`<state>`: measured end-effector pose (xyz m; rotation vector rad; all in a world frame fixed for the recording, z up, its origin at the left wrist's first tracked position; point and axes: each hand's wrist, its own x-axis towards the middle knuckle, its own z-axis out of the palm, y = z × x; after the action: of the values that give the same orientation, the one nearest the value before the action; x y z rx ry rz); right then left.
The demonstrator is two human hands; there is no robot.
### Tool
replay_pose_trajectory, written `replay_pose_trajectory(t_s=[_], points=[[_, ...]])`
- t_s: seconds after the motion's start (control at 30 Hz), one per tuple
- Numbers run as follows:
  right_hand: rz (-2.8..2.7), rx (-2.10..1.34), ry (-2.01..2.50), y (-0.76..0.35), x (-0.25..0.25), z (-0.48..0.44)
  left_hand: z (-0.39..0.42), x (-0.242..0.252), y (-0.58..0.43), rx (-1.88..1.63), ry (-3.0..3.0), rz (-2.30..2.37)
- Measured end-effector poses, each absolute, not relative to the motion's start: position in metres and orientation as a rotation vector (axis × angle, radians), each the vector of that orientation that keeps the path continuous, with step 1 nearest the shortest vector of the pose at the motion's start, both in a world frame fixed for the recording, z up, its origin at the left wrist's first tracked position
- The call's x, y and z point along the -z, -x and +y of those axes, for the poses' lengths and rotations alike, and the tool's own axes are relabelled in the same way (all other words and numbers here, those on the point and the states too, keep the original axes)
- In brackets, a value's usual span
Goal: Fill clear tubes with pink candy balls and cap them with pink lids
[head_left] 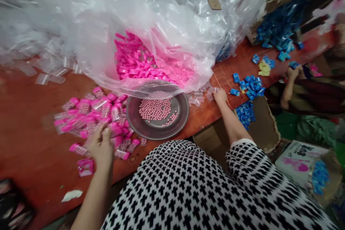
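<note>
My left hand point(101, 145) is over the near side of a heap of small clear bottles with pink caps point(101, 109), many showing pink beads inside. Its fingers look slightly apart with nothing visible between them, though blur softens them. A dark round pan point(157, 133) holding loose pink beads point(155, 109) stands right of the heap. To the pan's right, my right hand point(220, 96) is closed at the fingertips on a small clear plastic tube point(216, 89). More empty clear tubes point(198, 97) lie between that hand and the pan.
Behind the pan, a large clear plastic bag point(99, 54) spills pink caps point(134, 61). Clear tubes point(54, 73) lie at left. Small blue packets point(252, 86) lie rightward, near another person's hand point(293, 73). A pink packet point(85, 167) rests near the table's front edge.
</note>
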<state>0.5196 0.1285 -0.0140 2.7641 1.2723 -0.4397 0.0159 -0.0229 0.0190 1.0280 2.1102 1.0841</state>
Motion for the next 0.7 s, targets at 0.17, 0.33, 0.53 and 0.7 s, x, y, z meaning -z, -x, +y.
replay_pose_trajectory(t_s=[0.17, 0.33, 0.53, 0.7], points=[[1.392, 0.453, -2.647, -0.531, 0.005, 0.126, -0.016, -0.038, -0.063, -1.063, -1.133, 2.047], [2.403, 0.472, -2.271, -0.479, -0.035, 0.094, -0.017, -0.038, -0.087, -1.052, -1.217, 1.843], [2.551, 0.431, -1.410, -0.345, -0.027, 0.077, -0.032, -0.040, -0.087, -1.057, -1.217, 1.734], [2.457, 0.312, -1.226, -0.303, 0.015, 0.090, -0.062, -0.046, -0.066, -1.056, -1.196, 1.762]])
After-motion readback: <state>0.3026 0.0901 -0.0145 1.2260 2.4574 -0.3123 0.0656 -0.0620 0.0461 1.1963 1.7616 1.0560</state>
